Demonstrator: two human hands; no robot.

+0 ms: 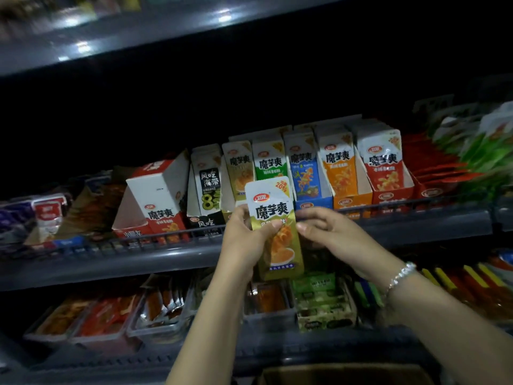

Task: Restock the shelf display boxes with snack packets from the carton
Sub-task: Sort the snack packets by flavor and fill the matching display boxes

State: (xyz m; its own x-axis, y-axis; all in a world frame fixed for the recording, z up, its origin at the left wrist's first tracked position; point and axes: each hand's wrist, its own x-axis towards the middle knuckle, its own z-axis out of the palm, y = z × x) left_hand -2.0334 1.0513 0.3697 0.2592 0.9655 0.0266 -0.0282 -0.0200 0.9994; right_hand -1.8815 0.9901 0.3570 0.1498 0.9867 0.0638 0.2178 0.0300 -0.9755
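- We see the left hand [244, 240] pinch the shiny, flat gold packet [273, 226]; our right hand [330, 232] pinches its other edge.
- It stands upright before the gold cardboard box [239, 170] on the shelf [416, 226].

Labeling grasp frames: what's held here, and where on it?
A gold snack packet, upright, held by both hands at mid-height: the left hand grips its left edge with the thumb across the front, and the right hand pinches its right edge.

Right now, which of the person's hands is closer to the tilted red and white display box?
Left. The left hand is just right of the tilted red and white display box; the right hand is farther right, beyond the gold snack packet.
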